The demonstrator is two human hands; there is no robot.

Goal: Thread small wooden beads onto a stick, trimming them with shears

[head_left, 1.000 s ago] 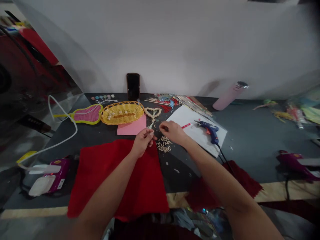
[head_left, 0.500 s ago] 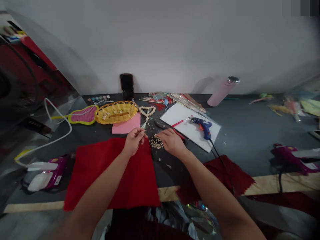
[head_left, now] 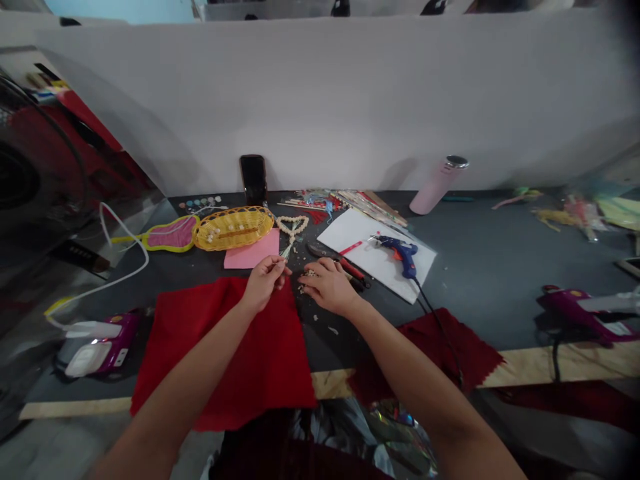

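My left hand [head_left: 263,283] is closed in a pinch above the edge of the red felt sheet [head_left: 235,360]; whatever its fingertips hold is too small to make out. Just beyond them lie the pale strands of a tassel [head_left: 287,253], hanging from a heart-shaped loop of beige beads [head_left: 293,225]. Palm down, my right hand [head_left: 331,288] spreads its fingers over a pile of small beige pieces [head_left: 309,272], covering most of it. Close to its knuckles are red-handled pliers [head_left: 353,269].
A yellow woven basket [head_left: 235,228] overlaps pink paper [head_left: 253,253]. Right of the hands, a blue glue gun [head_left: 403,253] rests on a white board [head_left: 345,230]. Behind stand a black phone [head_left: 254,179] and a pink bottle [head_left: 437,187]. Purple devices [head_left: 113,343] flank the table.
My right hand has shifted left and down onto the beige pile, its fingers spreading over the pieces. The left hand keeps its pinch. The camera view has tilted slightly upward.
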